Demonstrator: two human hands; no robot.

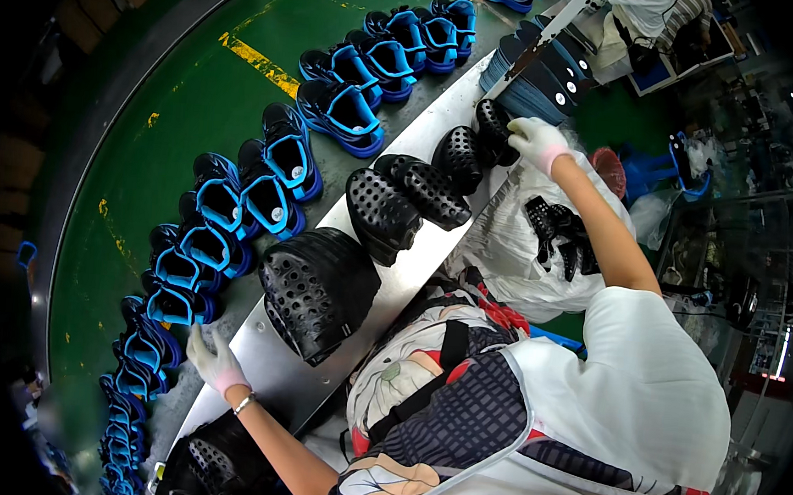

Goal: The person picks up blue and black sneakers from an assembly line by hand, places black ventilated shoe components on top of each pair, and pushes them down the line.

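My left hand (214, 361), in a thin white glove, is held beside the near end of the row of blue-and-black sneakers (176, 306). Its fingers are apart and hold nothing. My right hand (540, 145), gloved as well, reaches out to the far right, its fingers closed at the edge of a black perforated shoe insert (493, 133). Another black insert (459, 160) lies just left of that one. More inserts (383, 212) rest on the silvery metal ledge (256, 353), with a thick nested stack (315, 288) closer to me.
Sneakers in a long curved line stand on the grey strip beside a green surface (143, 193) with yellow marks. A white plastic bag (507, 246) holding black inserts (558, 236) sits right of the ledge. Stacked blue-grey insoles (533, 73) lie behind a metal post. More black inserts (216, 465) are at lower left.
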